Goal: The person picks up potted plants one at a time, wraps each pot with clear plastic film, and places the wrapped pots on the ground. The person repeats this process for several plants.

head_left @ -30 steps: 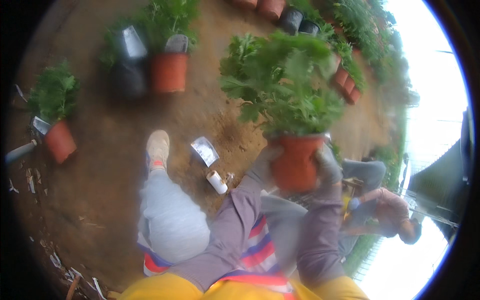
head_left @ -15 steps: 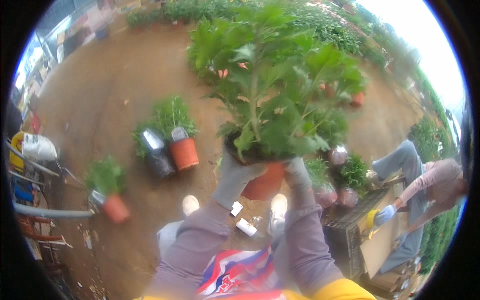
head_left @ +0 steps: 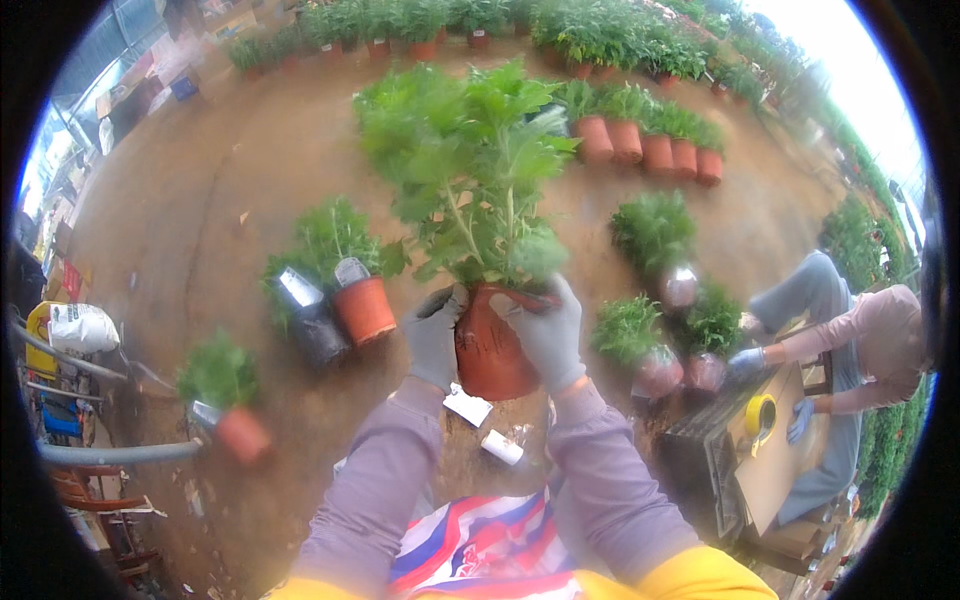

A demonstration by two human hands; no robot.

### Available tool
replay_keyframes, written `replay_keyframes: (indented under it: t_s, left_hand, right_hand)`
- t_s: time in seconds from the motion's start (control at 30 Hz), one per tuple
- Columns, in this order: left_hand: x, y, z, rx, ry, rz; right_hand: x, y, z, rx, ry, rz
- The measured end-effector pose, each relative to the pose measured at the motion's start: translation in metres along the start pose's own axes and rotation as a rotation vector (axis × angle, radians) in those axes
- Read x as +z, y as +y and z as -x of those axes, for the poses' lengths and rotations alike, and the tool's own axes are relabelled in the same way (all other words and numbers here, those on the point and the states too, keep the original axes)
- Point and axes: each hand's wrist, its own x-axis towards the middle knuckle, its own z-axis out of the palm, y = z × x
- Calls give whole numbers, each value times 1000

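the held pot (head_left: pixel 492 358) looks matt plastic, the sleeves (head_left: pixel 372 490) cloth.

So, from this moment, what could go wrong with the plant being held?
The leafy plant rises well above the orange pot, which the left hand and right hand grip near its rim; it could tip if either glove slips. The white roll and white paper lie on the ground, just below the pot in this view, and might get crushed if it dropped.

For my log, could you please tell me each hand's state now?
Left hand: holding the reddish-brown pot, left side.
Right hand: holding the same pot, right side.
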Motion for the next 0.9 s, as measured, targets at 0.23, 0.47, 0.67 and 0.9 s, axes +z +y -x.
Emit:
replay_keyframes:
  t_s: [0.23, 0.47, 0.67, 0.9]
  left_hand:
    - [-6, -7, 1, 13, 67, 69]
    - [-1, -8, -3, 110, 66, 26]
    - [5, 29, 15, 192, -47, 229]
    - [4, -5, 1, 72, -261, 425]
  right_hand:
    - [-8, 10, 0, 41, 21, 49]
    - [-25, -6, 0, 173, -56, -238]
    - [-53, -2, -9, 59, -179, -830]
    - [-64, 32, -1, 462, -478, -845]
